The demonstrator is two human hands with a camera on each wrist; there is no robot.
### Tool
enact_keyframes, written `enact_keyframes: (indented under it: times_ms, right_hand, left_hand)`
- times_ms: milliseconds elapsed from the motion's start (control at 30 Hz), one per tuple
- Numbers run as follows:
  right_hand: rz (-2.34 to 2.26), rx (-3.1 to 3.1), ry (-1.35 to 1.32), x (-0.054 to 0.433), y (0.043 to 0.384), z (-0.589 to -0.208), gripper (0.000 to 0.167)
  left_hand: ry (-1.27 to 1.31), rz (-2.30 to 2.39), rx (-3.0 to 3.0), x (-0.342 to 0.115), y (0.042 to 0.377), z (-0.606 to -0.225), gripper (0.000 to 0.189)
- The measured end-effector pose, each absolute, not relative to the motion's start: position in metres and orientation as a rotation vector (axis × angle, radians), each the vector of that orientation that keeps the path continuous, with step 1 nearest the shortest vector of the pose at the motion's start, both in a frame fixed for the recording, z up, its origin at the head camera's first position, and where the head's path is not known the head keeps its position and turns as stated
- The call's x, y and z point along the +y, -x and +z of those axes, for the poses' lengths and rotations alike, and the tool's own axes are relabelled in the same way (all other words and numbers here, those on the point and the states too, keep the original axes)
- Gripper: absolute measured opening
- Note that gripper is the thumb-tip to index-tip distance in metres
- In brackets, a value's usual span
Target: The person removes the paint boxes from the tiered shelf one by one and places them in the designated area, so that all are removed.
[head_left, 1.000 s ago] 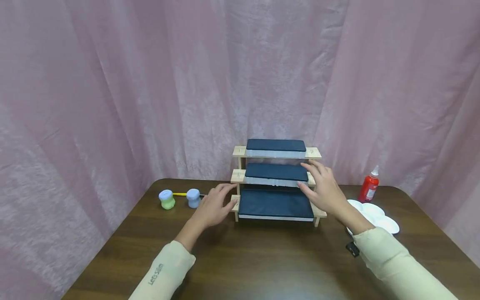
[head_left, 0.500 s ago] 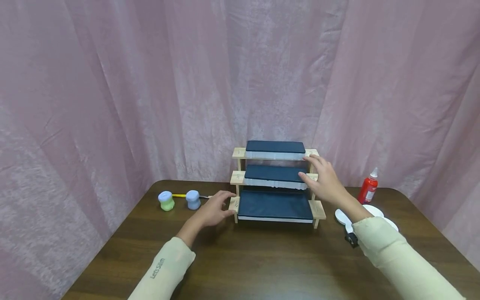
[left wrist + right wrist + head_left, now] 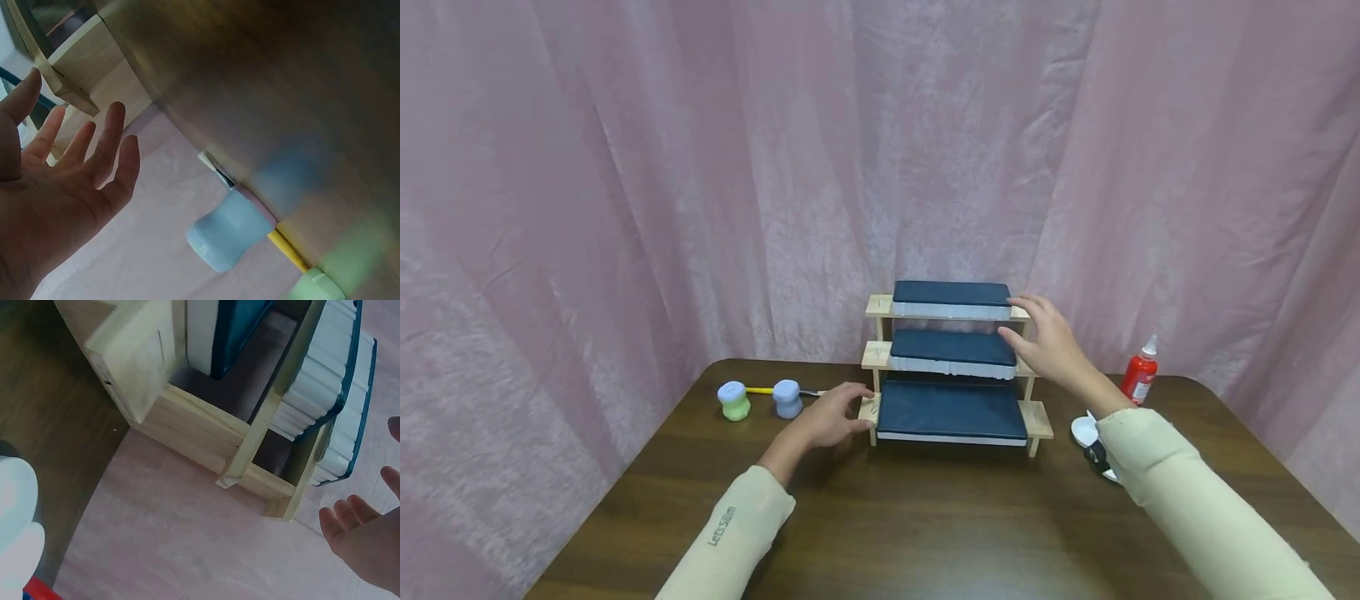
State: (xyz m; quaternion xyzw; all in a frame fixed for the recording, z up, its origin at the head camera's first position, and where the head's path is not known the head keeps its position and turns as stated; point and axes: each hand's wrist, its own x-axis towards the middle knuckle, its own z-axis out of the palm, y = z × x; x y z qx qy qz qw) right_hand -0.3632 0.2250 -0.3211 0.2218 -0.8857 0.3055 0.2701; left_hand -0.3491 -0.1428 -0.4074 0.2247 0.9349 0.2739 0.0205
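Observation:
A three-step wooden stand [image 3: 877, 354] holds a dark blue-topped slab with white sides on each step: top slab [image 3: 951, 293], middle slab [image 3: 953, 344], bottom slab [image 3: 952, 408]. My left hand [image 3: 829, 418] is at the left end of the lowest step, fingers spread and loosely bent, holding nothing. In the left wrist view, that hand [image 3: 69, 187] shows its palm beside the pale wood. At the right end of the upper steps is my right hand [image 3: 1051, 346], thumb and fingers apart. Ribbed white sides [image 3: 322, 378] of the slabs show in the right wrist view.
On the left stand a green jar [image 3: 734, 402] and a blue jar [image 3: 787, 400], with a yellow-handled paintbrush [image 3: 758, 390] behind them. To the right are a red squeeze bottle [image 3: 1139, 377] and a white palette [image 3: 1084, 432], partly behind my right sleeve. A pink curtain [image 3: 775, 167] hangs behind.
My right hand has risen from beside the middle step toward the top one. My left hand has dropped slightly along the stand's left side, to the lowest step.

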Motion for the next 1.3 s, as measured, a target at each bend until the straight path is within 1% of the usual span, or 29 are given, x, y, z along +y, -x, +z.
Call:
enact_keyframes:
  times_ms: [133, 367, 600, 933, 1300]
  right_hand:
    - [0.829, -2.385, -0.576, 0.224, 0.372, -0.317, 0.05]
    - [0.846, -2.475, -0.518, 0.22, 0.384, -0.309, 0.054]
    - [0.869, -2.573, -0.463, 0.219, 0.397, -0.307, 0.058]
    - [0.874, -2.594, -0.48, 0.224, 0.409, -0.31, 0.064]
    - [0.946, -2.637, -0.517, 0.225, 0.415, -0.313, 0.072]
  left_hand:
    - [-0.713, 0.793, 2.907, -0.141, 0.35, -0.409, 0.045]
    - [-0.663, 0.781, 2.929, -0.14, 0.354, -0.409, 0.043]
    - [-0.499, 0.776, 2.933, -0.136, 0.358, -0.404, 0.043]
    - [-0.374, 0.729, 2.923, -0.128, 0.356, -0.395, 0.046]
    - [-0.361, 0.726, 2.919, -0.13, 0.354, -0.396, 0.047]
